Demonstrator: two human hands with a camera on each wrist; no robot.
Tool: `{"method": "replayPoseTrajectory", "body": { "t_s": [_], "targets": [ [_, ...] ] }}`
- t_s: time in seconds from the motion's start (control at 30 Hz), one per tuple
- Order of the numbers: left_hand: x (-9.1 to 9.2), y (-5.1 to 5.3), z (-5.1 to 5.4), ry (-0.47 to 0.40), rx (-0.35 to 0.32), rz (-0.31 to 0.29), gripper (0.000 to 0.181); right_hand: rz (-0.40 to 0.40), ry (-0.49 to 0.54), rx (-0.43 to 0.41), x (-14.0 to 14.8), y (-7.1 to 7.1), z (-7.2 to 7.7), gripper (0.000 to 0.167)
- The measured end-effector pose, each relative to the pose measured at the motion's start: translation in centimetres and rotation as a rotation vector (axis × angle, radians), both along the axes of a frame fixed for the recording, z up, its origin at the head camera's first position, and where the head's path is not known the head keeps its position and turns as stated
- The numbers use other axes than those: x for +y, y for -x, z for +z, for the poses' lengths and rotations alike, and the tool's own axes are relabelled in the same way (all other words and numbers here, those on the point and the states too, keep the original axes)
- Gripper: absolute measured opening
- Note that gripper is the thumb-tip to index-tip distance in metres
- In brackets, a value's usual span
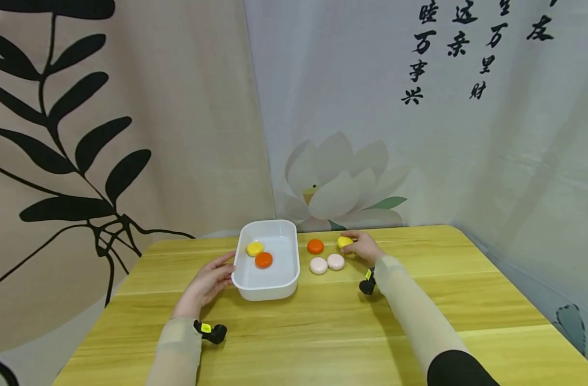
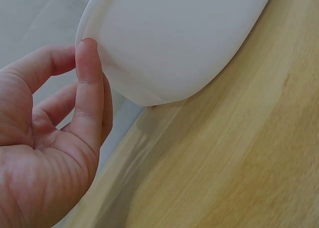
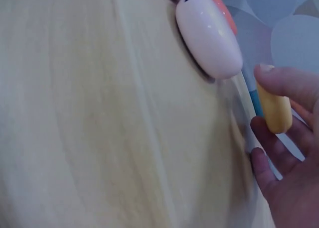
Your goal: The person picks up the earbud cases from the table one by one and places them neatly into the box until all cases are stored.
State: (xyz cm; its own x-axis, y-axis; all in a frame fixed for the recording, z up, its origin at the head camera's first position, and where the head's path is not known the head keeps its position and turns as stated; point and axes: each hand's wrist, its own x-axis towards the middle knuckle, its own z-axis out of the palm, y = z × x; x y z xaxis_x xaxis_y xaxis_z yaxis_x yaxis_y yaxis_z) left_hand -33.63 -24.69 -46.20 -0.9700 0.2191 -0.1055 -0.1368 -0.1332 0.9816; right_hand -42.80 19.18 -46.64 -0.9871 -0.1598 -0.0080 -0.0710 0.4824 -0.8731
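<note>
Head view: right grip [image 1: 364,247] around yellow disc [image 1: 344,242], left grip [image 1: 211,281] apparently around tub rim [image 1: 265,289].

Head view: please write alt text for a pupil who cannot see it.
A right hand holds a yellow disc near an orange disc and two pink discs on a wooden table. The left hand touches a white tray containing another yellow disc and another orange disc.

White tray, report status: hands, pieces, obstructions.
Left hand holding white tray. Right hand pinching yellow disc. Possibly in the way: orange disc and two pink discs, between tray and right hand.
</note>
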Motion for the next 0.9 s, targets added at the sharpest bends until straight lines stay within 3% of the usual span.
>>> {"method": "replayPoseTrajectory", "body": {
  "t_s": [0.33,0.63,0.9],
  "targets": [
    [0.0,0.1,-0.1,0.012,0.008,0.002,0.059,0.014,0.01,0.024,0.3,0.2,1.1,0.06],
    [-0.1,0.0,0.1,0.022,-0.004,0.017,0.06,0.001,0.023,-0.003,0.5,0.3,2.0,0.062],
    [0.0,0.0,0.1,0.019,-0.013,0.023,0.06,0.005,0.005,0.069,0.5,-0.3,3.1,0.057]
  ]
}}
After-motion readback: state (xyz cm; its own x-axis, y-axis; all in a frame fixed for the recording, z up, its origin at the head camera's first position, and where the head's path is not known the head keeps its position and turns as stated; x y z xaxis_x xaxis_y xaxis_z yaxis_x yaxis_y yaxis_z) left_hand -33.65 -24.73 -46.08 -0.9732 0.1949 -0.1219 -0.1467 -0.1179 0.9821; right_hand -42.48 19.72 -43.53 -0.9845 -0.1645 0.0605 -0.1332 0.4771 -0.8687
